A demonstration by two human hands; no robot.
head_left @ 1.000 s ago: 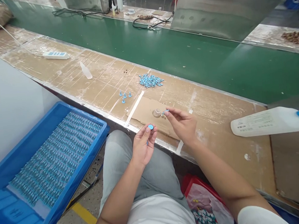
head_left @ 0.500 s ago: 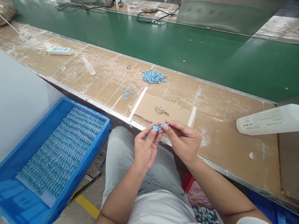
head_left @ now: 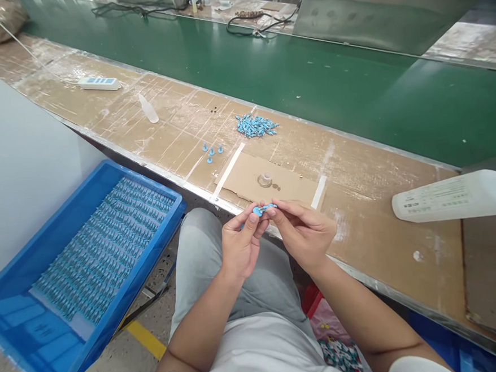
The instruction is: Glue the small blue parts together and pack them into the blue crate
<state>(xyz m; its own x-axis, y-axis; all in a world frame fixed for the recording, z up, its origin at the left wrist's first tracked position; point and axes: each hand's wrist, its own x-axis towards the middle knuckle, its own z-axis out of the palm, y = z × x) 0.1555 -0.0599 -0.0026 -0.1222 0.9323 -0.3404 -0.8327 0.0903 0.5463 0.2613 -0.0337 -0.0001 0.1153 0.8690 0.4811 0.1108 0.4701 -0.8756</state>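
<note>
My left hand [head_left: 242,240] pinches a small blue part with a round disc base [head_left: 257,211] between thumb and fingers. A slim blue piece [head_left: 268,206] is pinched by my right hand [head_left: 304,233], its end meeting the disc part. Whether the two are joined I cannot tell. Both hands are over my lap at the table's front edge. Just beyond them a small clear cup [head_left: 265,180] sits on a cardboard sheet [head_left: 243,178] taped to the table. Several blue disc-based parts [head_left: 211,150] stand left of the sheet, and a pile of small blue pieces [head_left: 255,126] lies behind it.
On my left is a blue tray [head_left: 146,184] with rows of small blue parts. A large white bottle [head_left: 452,196] lies at the right; a small squeeze bottle [head_left: 148,109] and a power strip [head_left: 99,83] lie left. A green belt [head_left: 265,66] runs behind.
The disc part has tilted slightly in my fingers, and the slim blue piece has shifted a little to the left. Both hands otherwise keep their places.
</note>
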